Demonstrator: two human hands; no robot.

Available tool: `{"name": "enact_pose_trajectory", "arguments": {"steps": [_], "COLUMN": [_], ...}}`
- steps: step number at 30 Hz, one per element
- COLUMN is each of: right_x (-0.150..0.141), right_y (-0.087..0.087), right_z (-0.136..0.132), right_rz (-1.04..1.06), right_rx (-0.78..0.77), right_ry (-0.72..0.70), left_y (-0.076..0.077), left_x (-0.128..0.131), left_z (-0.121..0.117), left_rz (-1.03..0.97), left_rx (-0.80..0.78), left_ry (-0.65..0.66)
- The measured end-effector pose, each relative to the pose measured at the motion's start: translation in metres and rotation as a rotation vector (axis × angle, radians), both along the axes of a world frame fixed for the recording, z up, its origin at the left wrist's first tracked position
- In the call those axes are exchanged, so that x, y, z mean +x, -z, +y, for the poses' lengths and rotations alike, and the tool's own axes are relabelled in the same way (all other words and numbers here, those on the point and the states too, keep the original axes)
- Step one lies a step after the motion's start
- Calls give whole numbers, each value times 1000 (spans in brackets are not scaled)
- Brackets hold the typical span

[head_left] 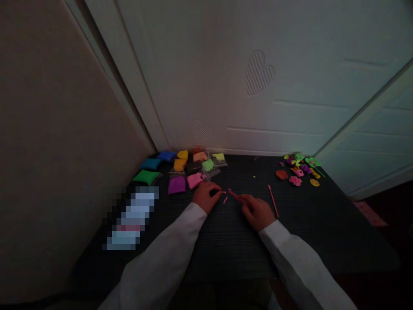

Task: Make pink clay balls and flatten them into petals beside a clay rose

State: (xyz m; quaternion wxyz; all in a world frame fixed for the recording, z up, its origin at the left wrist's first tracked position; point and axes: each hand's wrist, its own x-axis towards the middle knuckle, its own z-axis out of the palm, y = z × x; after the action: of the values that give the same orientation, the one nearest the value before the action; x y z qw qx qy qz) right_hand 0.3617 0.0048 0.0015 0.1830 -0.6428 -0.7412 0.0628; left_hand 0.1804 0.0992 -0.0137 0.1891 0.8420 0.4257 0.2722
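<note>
My left hand [205, 196] rests curled on the dark table [226, 241], its fingertips pinched at a tiny pink clay bit by the pink clay packet [195, 180]. My right hand [257, 212] grips a thin pink tool [235, 195] whose tip points left toward small pink clay pieces [225, 199] lying between the hands. Both arms wear white sleeves.
Several coloured clay packets [180, 170] lie at the back left: blue, green, yellow, orange, purple. A pink stick [273, 200] lies right of my right hand. Small clay figures [300, 170] sit at the back right. A white door [258, 77] stands behind; a wall is on the left.
</note>
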Motion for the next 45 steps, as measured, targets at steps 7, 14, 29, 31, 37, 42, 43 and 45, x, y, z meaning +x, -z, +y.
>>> {"name": "enact_pose_trajectory", "arguments": {"steps": [7, 14, 29, 31, 37, 42, 43, 45], "right_x": [-5, -6, -7, -7, -6, -8, -9, -11], "right_y": [-2, -5, -5, -5, -5, -5, -4, -4], "right_z": [-2, -2, 0, 0, -1, 1, 1, 2], "right_rz": [50, 68, 64, 59, 30, -12, -21, -36], "right_rx": [-11, -14, -44, -43, -48, -63, -66, -75], "right_ry": [-143, -193, -195, -190, -187, -179, -173, -162], "left_y": [0, 0, -6, -5, -4, -2, -2, -2], "left_x": [-1, -3, -1, -1, 0, 0, 0, 0], "left_z": [-4, -3, -4, -5, -5, -4, -4, -3], "left_rz": [39, 68, 136, 139, 150, 142, 140, 136], "left_rx": [83, 104, 65, 64, 67, 72, 71, 67], "left_ry": [17, 34, 52, 52, 50, 29, 23, 16]}}
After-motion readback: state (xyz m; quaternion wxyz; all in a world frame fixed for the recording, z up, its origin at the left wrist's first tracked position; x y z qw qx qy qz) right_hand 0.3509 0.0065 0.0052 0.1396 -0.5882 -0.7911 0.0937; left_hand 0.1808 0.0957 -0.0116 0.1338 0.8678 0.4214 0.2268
